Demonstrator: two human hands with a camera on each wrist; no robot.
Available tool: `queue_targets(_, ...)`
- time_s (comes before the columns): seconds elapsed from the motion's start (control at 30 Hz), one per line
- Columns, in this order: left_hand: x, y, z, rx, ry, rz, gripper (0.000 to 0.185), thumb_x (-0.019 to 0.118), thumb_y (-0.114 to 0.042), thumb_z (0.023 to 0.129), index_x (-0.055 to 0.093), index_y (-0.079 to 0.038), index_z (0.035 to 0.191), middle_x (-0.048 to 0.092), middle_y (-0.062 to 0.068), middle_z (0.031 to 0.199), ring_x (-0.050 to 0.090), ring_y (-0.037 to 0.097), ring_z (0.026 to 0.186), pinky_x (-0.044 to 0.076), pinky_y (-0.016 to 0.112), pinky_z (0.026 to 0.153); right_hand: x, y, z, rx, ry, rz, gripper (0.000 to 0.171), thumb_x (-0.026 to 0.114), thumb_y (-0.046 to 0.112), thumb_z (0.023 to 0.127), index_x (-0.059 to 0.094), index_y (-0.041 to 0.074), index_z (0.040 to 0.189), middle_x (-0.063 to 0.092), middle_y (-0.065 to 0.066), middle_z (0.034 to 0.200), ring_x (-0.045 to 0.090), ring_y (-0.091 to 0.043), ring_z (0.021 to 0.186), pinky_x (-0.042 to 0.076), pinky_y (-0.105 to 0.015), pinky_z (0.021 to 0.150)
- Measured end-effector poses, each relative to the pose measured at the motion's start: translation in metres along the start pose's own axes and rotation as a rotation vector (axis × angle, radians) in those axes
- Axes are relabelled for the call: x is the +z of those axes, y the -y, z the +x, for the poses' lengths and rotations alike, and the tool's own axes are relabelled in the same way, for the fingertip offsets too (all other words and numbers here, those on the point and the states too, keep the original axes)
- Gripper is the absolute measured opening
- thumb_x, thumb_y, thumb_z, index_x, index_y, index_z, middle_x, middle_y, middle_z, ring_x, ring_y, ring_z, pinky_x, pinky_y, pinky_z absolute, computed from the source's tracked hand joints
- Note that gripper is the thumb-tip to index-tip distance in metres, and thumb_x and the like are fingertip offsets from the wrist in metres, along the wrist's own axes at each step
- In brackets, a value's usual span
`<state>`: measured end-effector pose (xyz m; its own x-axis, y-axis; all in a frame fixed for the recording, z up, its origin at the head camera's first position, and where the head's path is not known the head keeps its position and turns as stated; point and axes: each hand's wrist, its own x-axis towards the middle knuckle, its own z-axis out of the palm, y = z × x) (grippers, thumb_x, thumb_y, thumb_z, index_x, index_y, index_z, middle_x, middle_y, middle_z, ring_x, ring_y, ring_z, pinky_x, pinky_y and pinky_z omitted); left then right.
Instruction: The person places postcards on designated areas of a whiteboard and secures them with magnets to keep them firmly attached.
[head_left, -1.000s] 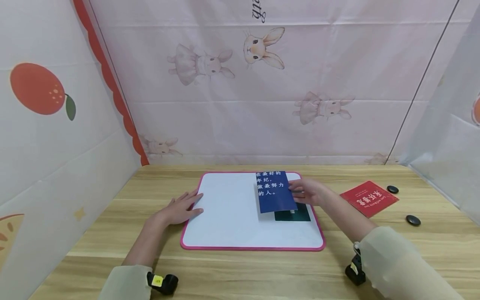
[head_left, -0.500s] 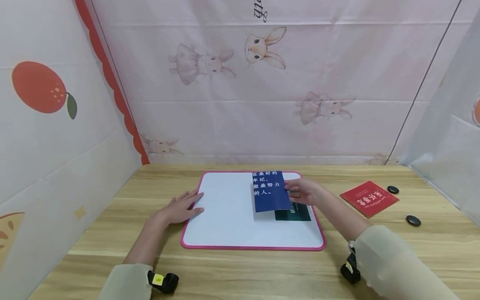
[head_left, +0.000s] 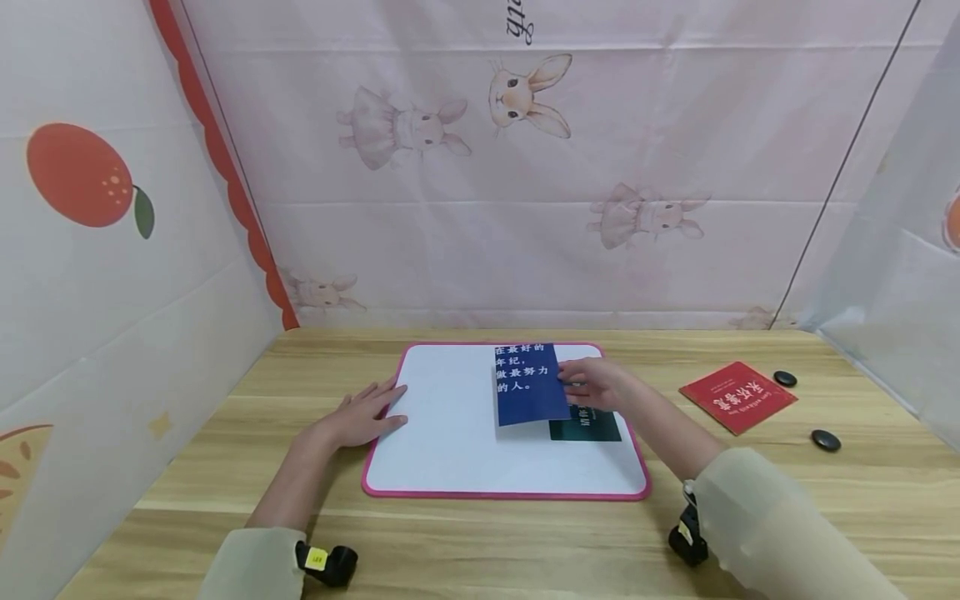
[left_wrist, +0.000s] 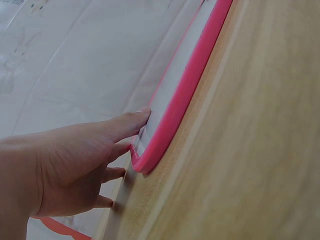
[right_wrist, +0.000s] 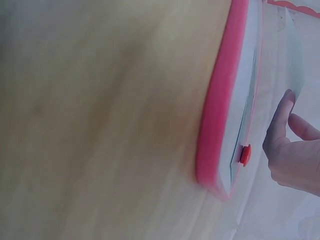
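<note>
- Head view shows the right hand (head_left: 600, 385) pinching the right edge of a dark blue paper card with white Chinese characters (head_left: 528, 385), which sits tilted over the pink-rimmed white board (head_left: 450, 450).
- The blue card partly covers a dark green card (head_left: 588, 425) lying flat on the board's right side; the two overlap at the blue card's lower right corner.
- To handle this well, I judge the blue card should move low and level, so it does not catch or drag the green card under it.
- Thumb and fingers close narrowly on the card's edge; in the right wrist view only a thumb and curled fingers (right_wrist: 287, 150) show beside the board, near a small red round magnet (right_wrist: 244, 155).
- The left hand (head_left: 360, 417) lies flat, fingers straight and spread, fingertips (left_wrist: 142, 116) resting on the board's left rim, steadying it on the light wooden table (head_left: 480, 542).
</note>
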<state>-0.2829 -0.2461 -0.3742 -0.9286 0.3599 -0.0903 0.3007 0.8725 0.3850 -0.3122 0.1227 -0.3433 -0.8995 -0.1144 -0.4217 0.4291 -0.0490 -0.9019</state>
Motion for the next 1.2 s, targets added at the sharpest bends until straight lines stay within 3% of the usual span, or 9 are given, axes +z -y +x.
queue_targets(0.83, 0.002, 0.0, 0.001, -0.014, 0.002, 0.005, 0.068, 0.052, -0.044, 0.09, 0.03, -0.01, 0.145, 0.016, 0.015, 0.15, 0.006, 0.041, 0.134, 0.0, 0.063, 0.101, 0.018, -0.006, 0.006, -0.017, -0.005, 0.002, 0.037, 0.049, 0.004, 0.093, 0.043, -0.006, 0.128, 0.049, -0.022, 0.121, 0.054, -0.03, 0.099, 0.045, -0.037, 0.09)
queue_targets(1.2, 0.001, -0.001, 0.0, -0.013, 0.0, 0.007, 0.068, 0.052, -0.043, 0.09, 0.029, -0.01, 0.144, 0.016, 0.016, 0.15, 0.006, 0.041, 0.134, 0.0, 0.063, 0.101, 0.024, -0.007, 0.005, -0.037, -0.066, -0.121, 0.033, 0.053, 0.004, 0.091, 0.047, -0.005, 0.122, 0.057, -0.018, 0.108, 0.058, -0.024, 0.082, 0.052, -0.028, 0.073)
